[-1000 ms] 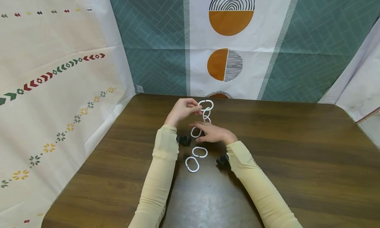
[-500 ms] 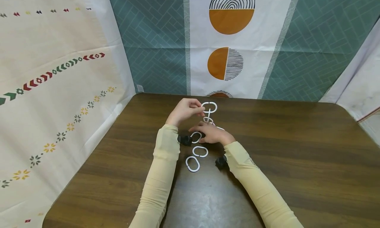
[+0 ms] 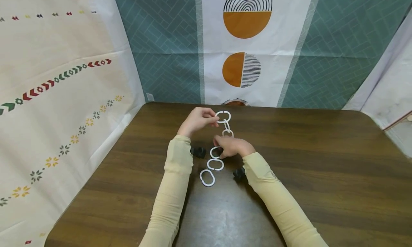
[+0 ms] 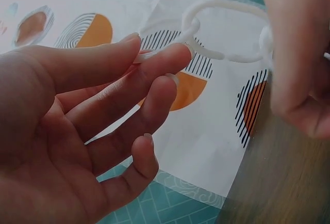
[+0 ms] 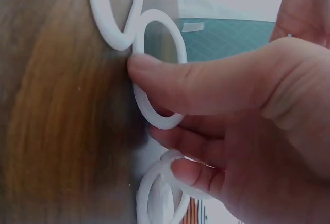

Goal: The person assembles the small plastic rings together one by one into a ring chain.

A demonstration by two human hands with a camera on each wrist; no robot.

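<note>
Left hand (image 3: 199, 120), far, I log as pinching the chain (image 3: 227, 126); right hand (image 3: 233, 146), pinching a single link (image 5: 178, 41); nearer, two more links (image 3: 207, 164) on the table (image 3: 305, 161).

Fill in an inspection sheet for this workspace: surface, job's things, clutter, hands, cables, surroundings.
Surface: wood-grain table; glare on its near part.
Job's things: chain of at least three white links; a pinched link; two loose links on the table.
Clutter: nothing seen.
Hands: left hand pinches the chain's far end; right hand holds the pinched link and hides part of the chain.
Cables: nothing seen.
Surroundings: back cloth with circle prints; patterned side cloth at left.
</note>
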